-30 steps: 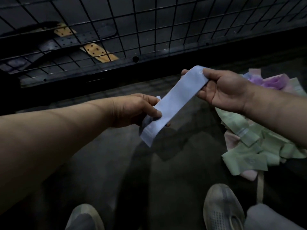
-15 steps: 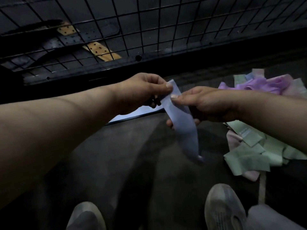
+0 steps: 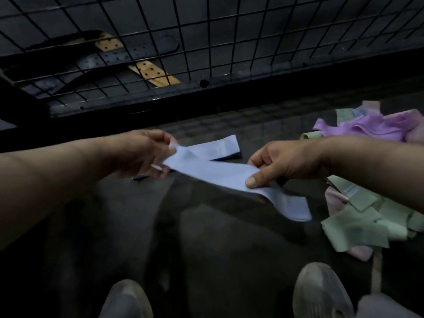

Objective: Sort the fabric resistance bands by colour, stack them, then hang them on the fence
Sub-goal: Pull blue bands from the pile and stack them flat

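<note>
Blue band (image 3: 218, 172) between fingers (image 3: 252, 180), either side

Dark floor (image 3: 206, 249) at centre seems open; band pile (image 3: 358, 230) crowds the right, wire fence (image 3: 206, 42) blocks ahead.

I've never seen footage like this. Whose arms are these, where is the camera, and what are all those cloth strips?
There is no machine here. A person wears one camera on the head, and it looks down at their own arms and shoes. The left hand and right hand each pinch the light blue band, which is held out between them. A second blue band lies on the dark floor behind it. At the right is a mixed heap of green bands, purple bands and pink bands. Beyond stands the wire fence.
</note>
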`<state>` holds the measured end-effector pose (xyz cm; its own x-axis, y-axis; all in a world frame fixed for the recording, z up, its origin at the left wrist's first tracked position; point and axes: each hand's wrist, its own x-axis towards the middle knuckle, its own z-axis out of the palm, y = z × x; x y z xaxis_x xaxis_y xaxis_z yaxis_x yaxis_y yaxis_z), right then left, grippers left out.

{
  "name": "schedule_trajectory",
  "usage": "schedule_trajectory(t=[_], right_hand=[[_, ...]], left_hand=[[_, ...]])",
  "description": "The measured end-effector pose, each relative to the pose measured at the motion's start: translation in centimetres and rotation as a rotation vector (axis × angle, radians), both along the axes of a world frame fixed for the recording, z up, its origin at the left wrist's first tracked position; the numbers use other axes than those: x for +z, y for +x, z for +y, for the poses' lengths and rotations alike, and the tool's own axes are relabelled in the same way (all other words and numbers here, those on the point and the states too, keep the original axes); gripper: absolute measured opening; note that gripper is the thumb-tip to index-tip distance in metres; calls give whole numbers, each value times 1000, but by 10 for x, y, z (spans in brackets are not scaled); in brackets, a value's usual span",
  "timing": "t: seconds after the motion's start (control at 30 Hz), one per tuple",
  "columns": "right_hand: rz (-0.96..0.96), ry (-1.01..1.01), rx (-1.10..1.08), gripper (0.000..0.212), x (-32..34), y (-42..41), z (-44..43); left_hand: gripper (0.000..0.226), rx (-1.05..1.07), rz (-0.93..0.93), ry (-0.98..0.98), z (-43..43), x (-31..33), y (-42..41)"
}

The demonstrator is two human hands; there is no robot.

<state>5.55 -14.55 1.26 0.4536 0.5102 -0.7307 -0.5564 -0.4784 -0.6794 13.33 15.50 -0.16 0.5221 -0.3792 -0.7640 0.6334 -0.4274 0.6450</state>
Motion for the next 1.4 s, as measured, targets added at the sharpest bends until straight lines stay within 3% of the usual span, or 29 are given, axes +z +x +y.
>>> schedule_trajectory(t=[0.07, 0.13, 0.2, 0.27, 0.3, 0.37, 0.5, 0.63, 0.73, 0.83, 0.97, 1.03, 1.1, 1.17, 1.23, 1.33, 1.4], right_hand=[[64, -27, 82, 24, -2, -5, 9], [-3, -116, 224, 19, -3, -10, 22], [-118, -221, 402, 22, -4, -13, 40], [-237, -287, 578, 22, -5, -14, 60], [-287, -304, 647, 20, -5, -14, 70], [-344, -301, 706, 20, -6, -12, 85], [-352, -237, 635, 25, -9, 1, 86], [-276, -349, 616, 33, -14, 17, 60], [-126, -264, 303, 29, -25, 25, 41], [-104, -178, -42, 22, -37, 35, 36], [-52, -177, -205, 14, -46, 47, 38], [-43, -204, -278, 16, -51, 52, 39], [-51, -234, -329, 24, -57, 56, 39], [-58, -263, -349, 23, -61, 61, 38], [-80, -300, -379, 22, -62, 66, 36], [-94, -318, -437, 26, -62, 73, 32], [-98, -351, -454, 24, -65, 74, 32]], left_hand=[[7, -163, 124, 107, 20, -3, -11], [13, -400, 202, 284, 30, -9, -26], [26, -764, 86, 411, 29, -22, -36], [54, -925, -143, 323, 11, -26, -48], [66, -919, -221, 223, -1, -23, -53], [69, -875, -226, 94, -27, -14, -62], [33, -907, -154, 68, -44, -15, -59], [12, -712, -147, 84, -19, -22, -39], [18, -569, -138, 86, 0, -24, -24], [26, -438, -129, 54, 15, -26, -11], [21, -331, -52, 81, 33, -28, 7], [38, -305, -36, 107, 42, -28, 14], [70, -284, -44, 149, 50, -31, 20], [85, -255, -79, 208, 57, -36, 23], [73, -241, -119, 277, 63, -42, 26], [15, -118, -180, 329, 68, -49, 31], [9, -60, -234, 388, 72, -55, 34]])
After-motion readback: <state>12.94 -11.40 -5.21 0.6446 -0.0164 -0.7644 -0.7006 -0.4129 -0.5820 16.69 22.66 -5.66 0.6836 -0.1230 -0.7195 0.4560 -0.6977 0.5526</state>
